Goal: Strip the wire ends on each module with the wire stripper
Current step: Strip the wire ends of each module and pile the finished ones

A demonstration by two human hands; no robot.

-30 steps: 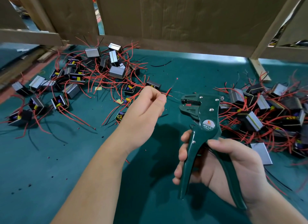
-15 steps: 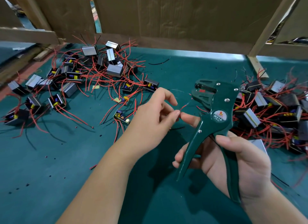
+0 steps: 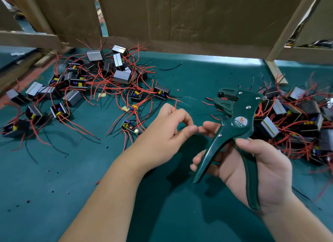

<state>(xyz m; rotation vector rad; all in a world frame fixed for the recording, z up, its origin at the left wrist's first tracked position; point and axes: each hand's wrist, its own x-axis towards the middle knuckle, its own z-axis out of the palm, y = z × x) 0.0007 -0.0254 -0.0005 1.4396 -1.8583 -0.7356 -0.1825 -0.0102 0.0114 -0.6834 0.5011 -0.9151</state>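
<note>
- The right hand (image 3: 261, 169) gripped the wire stripper (image 3: 237, 123) by its handles, right of centre; squeezing early could nick strands.
- The left hand (image 3: 162, 139) was curled at the red wire (image 3: 175, 104), its grip unclear; the wire could slip away.

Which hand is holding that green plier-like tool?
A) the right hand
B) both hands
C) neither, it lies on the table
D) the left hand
A: the right hand has its fingers curled round the handles of the green wire stripper, while the left hand is off the tool.
</note>
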